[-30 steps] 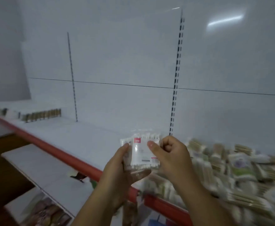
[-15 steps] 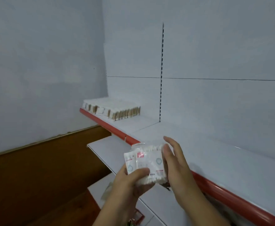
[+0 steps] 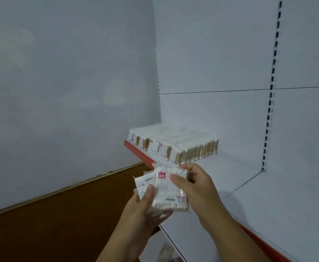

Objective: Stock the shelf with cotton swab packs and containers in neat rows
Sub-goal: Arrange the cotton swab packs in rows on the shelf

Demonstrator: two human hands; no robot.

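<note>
**Clear plastic packs of swabs, held in both hands**

Clear, shiny plastic is what I see in the middle of my screen: a small bunch of flat cotton swab packs (image 3: 147,183), held up in front of the shelf (image 3: 268,195). Each one is a thin square bag. Inside, the swabs lie side by side, with white fluffy tips along the top and bottom.

The left hand (image 3: 145,210) holds the bunch from below. Its fingers curl under the packs and its thumb presses on the front. The right hand (image 3: 196,190) pinches the front pack (image 3: 166,188), thumb on its face and fingers bent behind its top edge. That pack has a small red label in the corner.

Just behind the hands, rows of packs (image 3: 175,142) stand on edge at the left end of the shelf, packed close together. Their sides look tan.

The shelf is flat, smooth and white, with a red strip (image 3: 138,153) along its front. A white back panel (image 3: 221,63) rises behind it, with a slotted rail (image 3: 273,82) running up. To the left is a pale wall (image 3: 60,91) above a brown wood panel (image 3: 51,224). A lower shelf (image 3: 173,241) shows under the hands.
</note>
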